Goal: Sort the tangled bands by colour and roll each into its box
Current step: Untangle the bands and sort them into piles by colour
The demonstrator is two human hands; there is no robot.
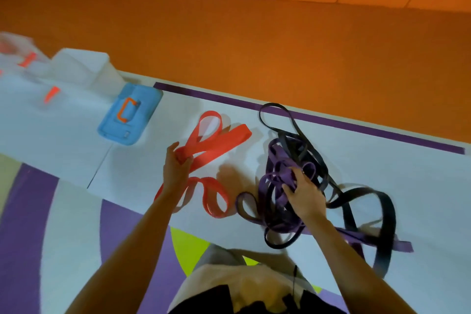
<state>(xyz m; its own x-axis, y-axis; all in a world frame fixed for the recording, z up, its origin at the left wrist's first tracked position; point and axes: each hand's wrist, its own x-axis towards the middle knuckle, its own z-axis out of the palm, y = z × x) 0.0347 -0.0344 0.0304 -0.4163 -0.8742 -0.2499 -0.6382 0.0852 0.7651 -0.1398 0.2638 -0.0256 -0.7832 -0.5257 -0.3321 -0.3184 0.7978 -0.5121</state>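
A red band (pixel 216 141) lies in loops on the white table (pixel 382 173), and my left hand (pixel 175 168) grips it at its middle. To the right sits a tangle of purple bands (pixel 276 181) mixed with black bands (pixel 356 199). My right hand (pixel 303 194) rests on top of that tangle, fingers curled into the purple strands. One black loop (pixel 275 112) reaches to the purple tape line at the table's far edge. A purple end (pixel 402 246) trails off to the right.
A blue lid (pixel 130 115) with an orange handle lies at the left of the red band. Clear plastic boxes (pixel 84 69) with orange latches stand blurred at the far left. Beyond the table is orange floor (pixel 280 46).
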